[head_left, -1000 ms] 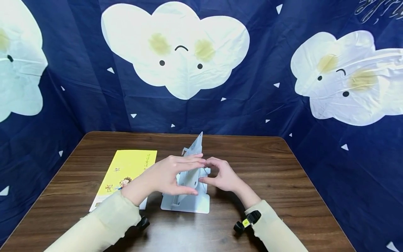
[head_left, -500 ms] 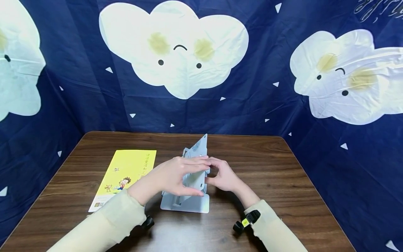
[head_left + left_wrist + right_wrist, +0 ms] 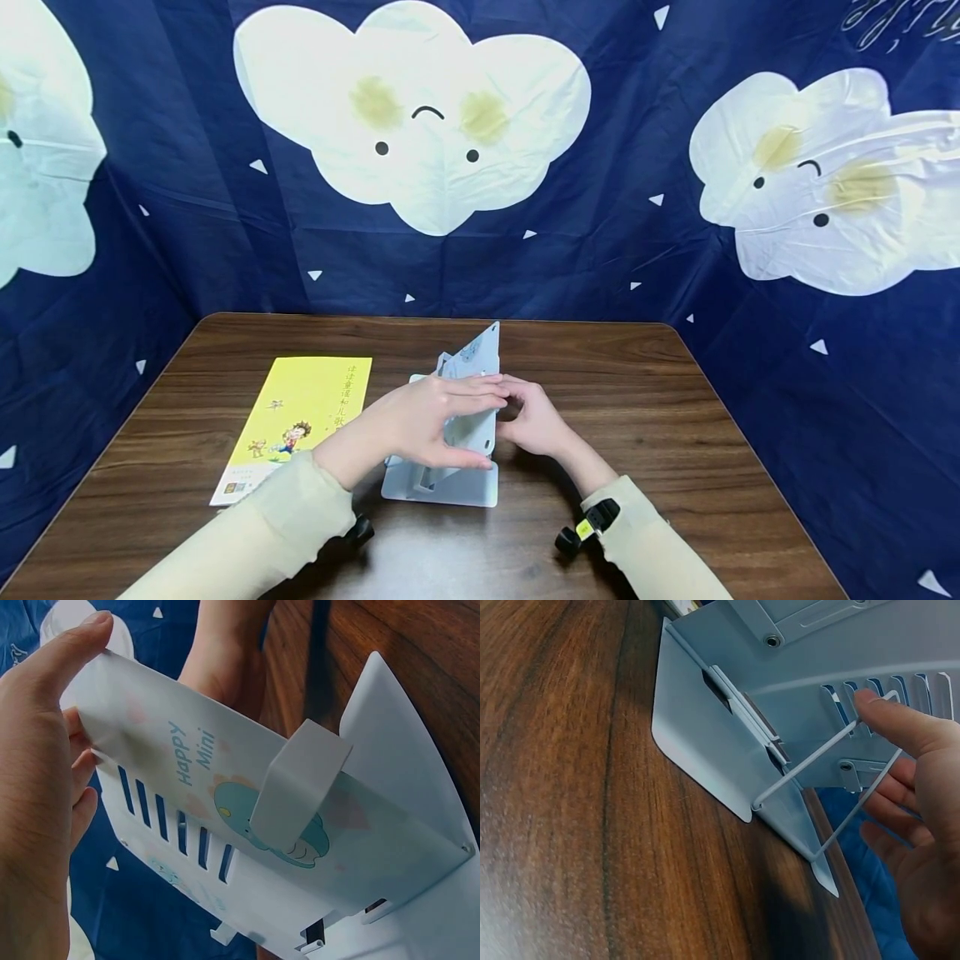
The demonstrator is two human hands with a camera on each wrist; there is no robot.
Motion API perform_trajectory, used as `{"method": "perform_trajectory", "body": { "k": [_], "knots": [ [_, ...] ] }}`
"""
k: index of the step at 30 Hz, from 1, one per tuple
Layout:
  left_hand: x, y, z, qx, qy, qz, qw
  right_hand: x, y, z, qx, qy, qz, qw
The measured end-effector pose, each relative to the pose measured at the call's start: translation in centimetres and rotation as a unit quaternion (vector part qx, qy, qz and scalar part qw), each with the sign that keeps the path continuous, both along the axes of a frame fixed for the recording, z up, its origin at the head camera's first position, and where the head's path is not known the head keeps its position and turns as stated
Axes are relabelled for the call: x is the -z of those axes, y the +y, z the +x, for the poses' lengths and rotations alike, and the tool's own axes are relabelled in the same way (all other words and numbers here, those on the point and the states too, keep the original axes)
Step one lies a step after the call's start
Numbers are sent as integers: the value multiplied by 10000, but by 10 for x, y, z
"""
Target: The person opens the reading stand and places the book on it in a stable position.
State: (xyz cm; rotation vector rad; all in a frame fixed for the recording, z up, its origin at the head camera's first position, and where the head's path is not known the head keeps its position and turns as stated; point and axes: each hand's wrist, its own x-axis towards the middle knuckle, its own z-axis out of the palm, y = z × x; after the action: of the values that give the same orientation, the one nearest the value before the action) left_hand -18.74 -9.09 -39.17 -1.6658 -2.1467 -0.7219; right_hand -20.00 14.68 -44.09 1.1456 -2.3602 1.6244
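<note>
A pale blue metal book stand (image 3: 476, 429) is unfolded on the table, its back panel raised and tilted over a flat base (image 3: 453, 490). "Happy Mini" and a cartoon dinosaur are printed on the panel's front (image 3: 157, 742), beside slots and a bent page clip (image 3: 300, 784). My left hand (image 3: 435, 417) holds the panel's upper end, thumb and fingers spread across its edge. Behind the panel, my right hand (image 3: 930, 772) holds the wire support leg (image 3: 810, 763) between thumb and fingers. The wire's lower end meets the base. In the head view the panel hides some right fingertips.
A yellow book (image 3: 300, 408) lies left of the stand, partly under the left forearm. The wooden table (image 3: 637, 400) ends at a dark blue cloth backdrop (image 3: 615, 275) with cloud prints. Each wrist wears a black camera (image 3: 592, 525).
The left hand and the stand's panel have shifted to the right, bringing the panel closer to the right hand. The right hand and the base have stayed nearly where they were.
</note>
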Motion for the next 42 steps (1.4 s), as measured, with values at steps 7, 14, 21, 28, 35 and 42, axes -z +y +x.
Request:
{"method": "perform_trajectory", "body": {
  "k": [7, 14, 21, 28, 35, 42],
  "knots": [
    [2, 4, -1, -10, -31, -85, 10000, 25, 1, -14, 264, -76, 21, 9996],
    [6, 5, -2, 31, -5, -78, 10000, 19, 0, -8, 301, -102, -41, 9995],
    [8, 7, -1, 246, 343, 171, 9990, 4, -2, 0, 176, 7, -85, 9998],
    [9, 8, 0, 209, 436, 299, 9984, 3, -1, 1, 142, -36, -148, 9998],
    [9, 8, -1, 173, 401, 309, 9986, 23, 3, -10, 140, -55, -250, 9996],
    [10, 11, 0, 192, 414, 297, 9985, 37, 10, -20, 39, -240, -307, 9992]
  ]
}}
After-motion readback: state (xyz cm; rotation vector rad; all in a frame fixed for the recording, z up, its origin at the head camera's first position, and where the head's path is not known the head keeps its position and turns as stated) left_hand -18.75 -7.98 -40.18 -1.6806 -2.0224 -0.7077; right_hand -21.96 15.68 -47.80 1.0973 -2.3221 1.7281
